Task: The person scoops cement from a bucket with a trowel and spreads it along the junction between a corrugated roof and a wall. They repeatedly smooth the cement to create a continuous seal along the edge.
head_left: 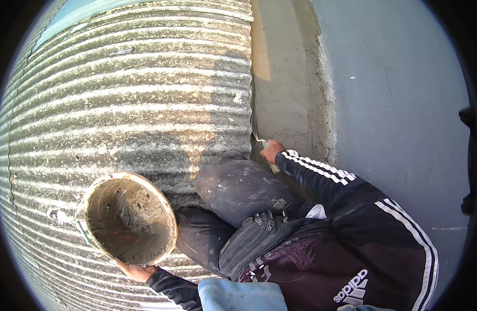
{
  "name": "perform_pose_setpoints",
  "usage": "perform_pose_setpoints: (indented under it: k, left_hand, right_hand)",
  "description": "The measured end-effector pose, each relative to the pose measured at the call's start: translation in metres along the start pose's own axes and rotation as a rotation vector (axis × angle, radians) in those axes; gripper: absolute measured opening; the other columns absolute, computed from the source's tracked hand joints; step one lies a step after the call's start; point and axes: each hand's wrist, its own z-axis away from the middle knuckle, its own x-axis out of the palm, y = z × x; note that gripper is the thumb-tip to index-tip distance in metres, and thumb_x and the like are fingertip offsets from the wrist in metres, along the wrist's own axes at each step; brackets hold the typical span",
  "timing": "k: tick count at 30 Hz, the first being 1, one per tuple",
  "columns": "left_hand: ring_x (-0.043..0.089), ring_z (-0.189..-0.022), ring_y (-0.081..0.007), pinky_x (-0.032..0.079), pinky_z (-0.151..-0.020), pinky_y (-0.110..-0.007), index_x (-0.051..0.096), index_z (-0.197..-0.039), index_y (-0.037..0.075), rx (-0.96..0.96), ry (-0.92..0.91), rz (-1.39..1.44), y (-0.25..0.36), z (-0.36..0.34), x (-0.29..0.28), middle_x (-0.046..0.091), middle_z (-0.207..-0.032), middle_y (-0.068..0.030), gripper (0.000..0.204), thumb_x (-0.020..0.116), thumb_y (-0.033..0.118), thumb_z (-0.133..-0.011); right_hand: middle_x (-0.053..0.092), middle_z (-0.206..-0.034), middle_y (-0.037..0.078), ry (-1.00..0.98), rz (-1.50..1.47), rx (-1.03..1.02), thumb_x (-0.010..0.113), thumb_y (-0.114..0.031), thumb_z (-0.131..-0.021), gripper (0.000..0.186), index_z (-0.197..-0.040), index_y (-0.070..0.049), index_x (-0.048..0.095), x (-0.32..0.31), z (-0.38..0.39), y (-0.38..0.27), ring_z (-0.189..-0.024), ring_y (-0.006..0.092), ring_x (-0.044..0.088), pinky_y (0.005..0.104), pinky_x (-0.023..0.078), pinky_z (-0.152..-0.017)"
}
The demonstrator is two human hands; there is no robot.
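Observation:
At the lower left, my left hand [134, 270] grips the near side of a round bucket [125, 175], its fingers partly hidden under the rim. Wet grey mortar [125, 243] lies inside the bucket and coats its walls. My right hand [271, 150] is closed around what looks like a trowel [264, 143]. The trowel's pale bent shank points toward the roof edge, and its blade cannot be made out. Beside and beyond that hand runs a strip of smoothed grey mortar [285, 98], between the corrugated roof sheets and the wall.
Weathered corrugated roofing [145, 98] spreads across the left, with its ridges running sideways. A blue-grey wall [394, 103] rises along the right. My bent knees [238, 181] and a black waist bag [259, 238] are between my two arms.

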Motion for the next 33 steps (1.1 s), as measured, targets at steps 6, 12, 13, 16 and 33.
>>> perform_pose_setpoints:
  k: [6,12,13,16,33]
  left_hand:
    - [0.057,-0.127,-0.035,0.05,-0.105,-0.048,0.044,-0.15,-0.006,0.017,0.076,-0.04,-0.002,-0.001,-0.004,0.048,-0.152,-0.0208,0.069,0.057,0.044,-0.105]
    - [0.057,-0.128,-0.0326,0.048,-0.107,-0.045,0.045,-0.149,-0.007,0.0,0.063,0.048,-0.007,-0.006,-0.009,0.05,-0.151,-0.02,0.067,0.056,0.043,-0.106]
    - [0.057,-0.128,-0.0323,0.048,-0.107,-0.044,0.045,-0.149,-0.008,0.001,0.039,0.055,-0.008,-0.006,-0.011,0.051,-0.151,-0.0197,0.067,0.056,0.043,-0.106]
    - [0.057,-0.127,-0.0307,0.048,-0.107,-0.043,0.047,-0.148,-0.007,0.007,0.054,0.045,-0.009,-0.007,-0.013,0.052,-0.15,-0.0183,0.065,0.056,0.042,-0.106]
    - [0.06,-0.123,-0.0296,0.05,-0.102,-0.041,0.05,-0.145,-0.009,-0.003,0.15,0.1,-0.005,-0.003,-0.003,0.055,-0.146,-0.0188,0.067,0.063,0.041,-0.104]
  right_hand:
    - [0.069,-0.117,0.027,-0.057,-0.028,-0.118,0.074,-0.039,-0.081,0.055,-0.118,-0.001,0.064,0.049,0.026,0.052,-0.112,0.0402,0.067,0.0455,0.053,-0.093]
    - [0.069,-0.112,0.028,0.002,0.001,-0.068,0.071,-0.043,-0.083,0.054,-0.119,-0.005,0.06,0.024,0.071,0.076,-0.111,0.0436,0.066,0.0491,0.052,-0.092]
    - [0.069,-0.112,0.029,0.085,0.044,-0.032,0.07,-0.041,-0.083,0.052,-0.119,-0.005,0.059,0.012,0.064,0.062,-0.111,0.0448,0.066,0.0502,0.052,-0.093]
    - [0.069,-0.114,0.029,0.252,0.088,0.046,0.066,-0.033,-0.085,0.043,-0.116,-0.004,0.059,-0.033,0.027,0.014,-0.111,0.0478,0.064,0.0519,0.051,-0.096]
    - [0.069,-0.115,0.029,-0.024,0.388,0.029,0.062,-0.019,-0.088,0.033,-0.117,-0.003,0.059,-0.024,0.098,0.031,-0.116,0.0451,0.065,0.0528,0.049,-0.101]
